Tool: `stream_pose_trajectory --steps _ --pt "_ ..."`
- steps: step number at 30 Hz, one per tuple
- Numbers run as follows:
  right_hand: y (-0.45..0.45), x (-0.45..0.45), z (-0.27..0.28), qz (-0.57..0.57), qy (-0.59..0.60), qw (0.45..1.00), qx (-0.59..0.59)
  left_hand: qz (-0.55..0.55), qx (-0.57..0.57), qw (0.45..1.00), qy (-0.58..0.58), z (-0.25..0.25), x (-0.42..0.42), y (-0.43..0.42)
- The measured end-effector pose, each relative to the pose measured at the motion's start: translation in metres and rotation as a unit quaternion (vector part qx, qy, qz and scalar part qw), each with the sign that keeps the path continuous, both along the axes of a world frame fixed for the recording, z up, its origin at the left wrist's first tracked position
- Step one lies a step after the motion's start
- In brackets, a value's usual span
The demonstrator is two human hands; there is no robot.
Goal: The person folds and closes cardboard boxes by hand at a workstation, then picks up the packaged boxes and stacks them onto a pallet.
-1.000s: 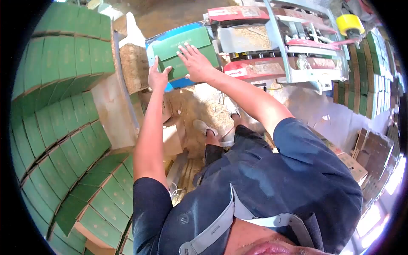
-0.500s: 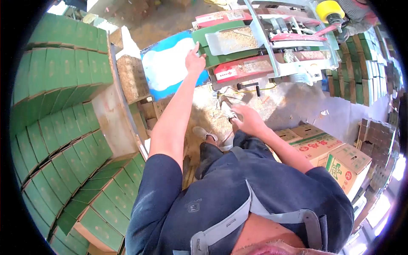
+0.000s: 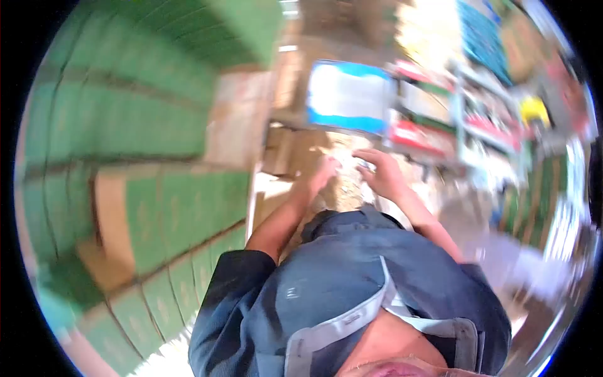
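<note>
My left hand point(image 3: 324, 174) hangs in the air in front of my body, smeared by motion, and I cannot make out its fingers. Beside it on the right is my right hand point(image 3: 384, 174), with thumb and fingers apart and nothing seen between them. Beyond both hands lies a blue-edged panel with a bright white middle point(image 3: 347, 120), which neither hand touches. To its right stands a machine with red side parts and a pale frame point(image 3: 460, 119), blurred.
Stacked green cartons point(image 3: 188, 207) fill the left side, with brown cardboard point(image 3: 116, 220) showing at one end. A pale upright board point(image 3: 235, 116) stands beside them. At the far right, another person's arm point(image 3: 568, 94) is near a yellow roll point(image 3: 534, 112).
My left hand has left the panel's right side and come back near my body. The view has swung left, so the panel and machine sit further right, and the green cartons look nearer.
</note>
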State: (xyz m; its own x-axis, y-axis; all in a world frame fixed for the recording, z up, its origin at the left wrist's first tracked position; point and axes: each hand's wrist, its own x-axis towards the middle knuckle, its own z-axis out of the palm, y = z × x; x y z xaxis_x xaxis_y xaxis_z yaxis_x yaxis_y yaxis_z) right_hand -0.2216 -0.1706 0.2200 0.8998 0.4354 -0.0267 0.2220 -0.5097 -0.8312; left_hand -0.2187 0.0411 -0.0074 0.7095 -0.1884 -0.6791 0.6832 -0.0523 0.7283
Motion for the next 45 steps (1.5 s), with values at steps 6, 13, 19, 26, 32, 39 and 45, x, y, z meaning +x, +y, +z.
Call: stream_pose_trajectory --steps 6,13,19,26,32,39,45 --pt "0.114 0.014 0.040 0.226 0.001 0.972 0.068 0.348 -0.088 0.931 -0.064 0.105 -0.125 0.133" --pt "0.262 -0.031 0.242 0.459 -0.330 0.786 0.252 0.480 -0.200 0.789 -0.326 0.176 -0.199 0.195" --pt "0.391 -0.078 0.253 0.501 -0.368 0.736 0.269 0.489 -0.130 0.776 -0.376 0.234 -0.213 0.175" --pt "0.409 -0.124 0.255 0.454 -0.356 0.792 0.199 0.534 -0.187 0.731 -0.381 0.276 -0.228 0.165" --pt "0.394 -0.111 0.276 0.434 -0.342 0.794 0.254 0.542 -0.368 0.651 -0.383 0.313 -0.226 0.162" --pt "0.259 -0.056 0.345 0.375 -0.258 0.832 0.315 0.572 -0.155 0.657 -0.466 0.399 -0.217 0.123" --pt "0.139 0.025 0.312 0.501 -0.027 0.758 0.416 0.360 -0.438 0.673 -0.476 0.409 -0.168 0.078"
